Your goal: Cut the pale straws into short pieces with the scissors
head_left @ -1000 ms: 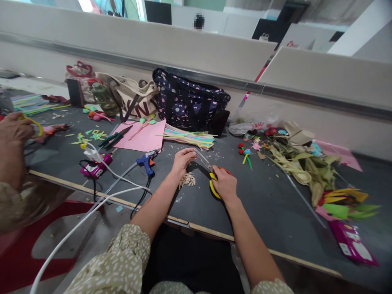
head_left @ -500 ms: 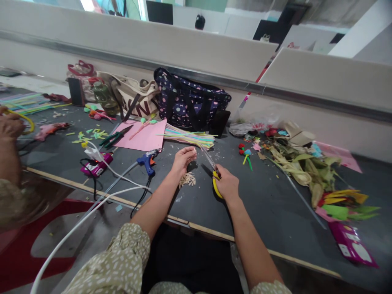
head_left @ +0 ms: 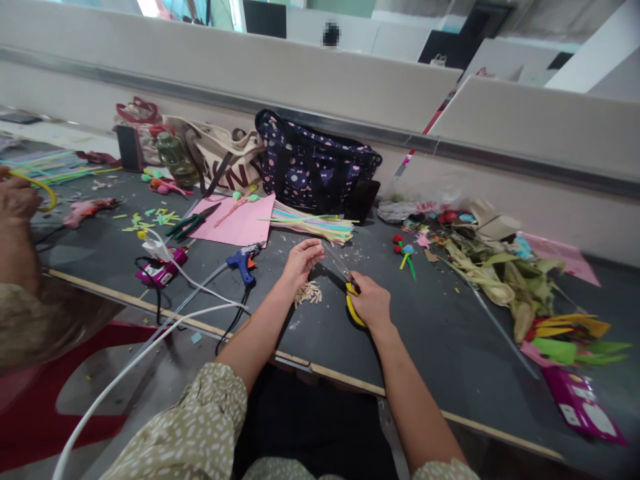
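Note:
My right hand (head_left: 369, 300) is closed round the yellow handles of a pair of scissors (head_left: 354, 308). The blades point up and left, their tips close to the fingertips of my left hand (head_left: 304, 259). My left fingers are pinched together on something small and pale, too small to name. Below that hand lies a small heap of short cream-coloured pieces (head_left: 309, 293) on the dark table (head_left: 340, 353). Behind the hands is a bundle of pastel strips (head_left: 320, 223). A blue glue gun (head_left: 243, 262) rests to the left of my left forearm.
Pliers (head_left: 193, 222) lie on a pink sheet (head_left: 240, 230). White cable (head_left: 125, 373) crosses the table's front edge. Bags (head_left: 315, 163) stand along the partition. Dried husks (head_left: 480, 267) and small pompom flowers (head_left: 404, 252) are at right. Another person's hand (head_left: 20, 197) is at far left.
The scissors' tips have come nearer to my left fingertips, and the blades look closer together. The whole view has shifted slightly.

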Demonstrator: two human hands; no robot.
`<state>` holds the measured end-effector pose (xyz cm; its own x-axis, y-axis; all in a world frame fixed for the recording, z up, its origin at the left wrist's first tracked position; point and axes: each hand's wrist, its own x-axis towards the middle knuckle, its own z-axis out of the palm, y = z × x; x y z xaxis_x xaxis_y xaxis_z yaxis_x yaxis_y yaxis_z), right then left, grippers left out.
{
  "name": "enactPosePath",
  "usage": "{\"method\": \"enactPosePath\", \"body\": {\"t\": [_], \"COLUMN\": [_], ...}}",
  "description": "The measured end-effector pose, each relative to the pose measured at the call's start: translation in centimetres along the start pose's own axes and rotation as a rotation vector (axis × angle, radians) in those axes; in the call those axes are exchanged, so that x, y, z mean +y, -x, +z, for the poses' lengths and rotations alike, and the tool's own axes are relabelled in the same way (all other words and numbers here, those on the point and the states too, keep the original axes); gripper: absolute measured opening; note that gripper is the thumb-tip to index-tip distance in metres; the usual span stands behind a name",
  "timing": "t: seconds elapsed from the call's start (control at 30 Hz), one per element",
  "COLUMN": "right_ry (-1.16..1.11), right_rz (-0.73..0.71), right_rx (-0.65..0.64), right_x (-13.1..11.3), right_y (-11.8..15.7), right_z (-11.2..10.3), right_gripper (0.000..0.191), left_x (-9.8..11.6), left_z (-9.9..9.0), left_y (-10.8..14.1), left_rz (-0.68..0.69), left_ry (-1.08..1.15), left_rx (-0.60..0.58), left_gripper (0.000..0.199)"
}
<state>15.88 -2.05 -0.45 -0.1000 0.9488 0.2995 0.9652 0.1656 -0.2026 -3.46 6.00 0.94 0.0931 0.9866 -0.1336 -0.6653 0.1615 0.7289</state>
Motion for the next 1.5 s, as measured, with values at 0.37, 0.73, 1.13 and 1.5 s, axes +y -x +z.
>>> {"method": "enactPosePath", "body": {"t": [0.37, 0.73, 1.13, 1.5], "right_ry": [0.048, -0.054, -0.036, -0.013], "right_rz": [0.000, 0.032, 0.008, -0.005], "right_rx": [0.010, 0.041, 0.007, -0.003], "right_x": [0.03, 0.09, 0.06, 0.04], "right_y": [0.07, 0.04, 0.10, 0.22], "right_z": [-0.09, -0.11, 0.00, -0.15], "right_gripper": [0.034, 0.031, 0.030, 0.028], "left_x": [-0.24, 0.12, -0.17, -0.24], "left_z": [-0.02, 0.07, -0.23, -0.14], "left_y": [-0.06, 0.04, -0.12, -0.04], "left_rz": [0.043, 0.008, 0.004, -0.006], "left_ry": [-0.050, -0.042, -0.060, -0.060], "left_rx": [0.013, 0.030, -0.018, -0.012], "left_gripper": [0.036, 0.035, 0.033, 0.032]}}
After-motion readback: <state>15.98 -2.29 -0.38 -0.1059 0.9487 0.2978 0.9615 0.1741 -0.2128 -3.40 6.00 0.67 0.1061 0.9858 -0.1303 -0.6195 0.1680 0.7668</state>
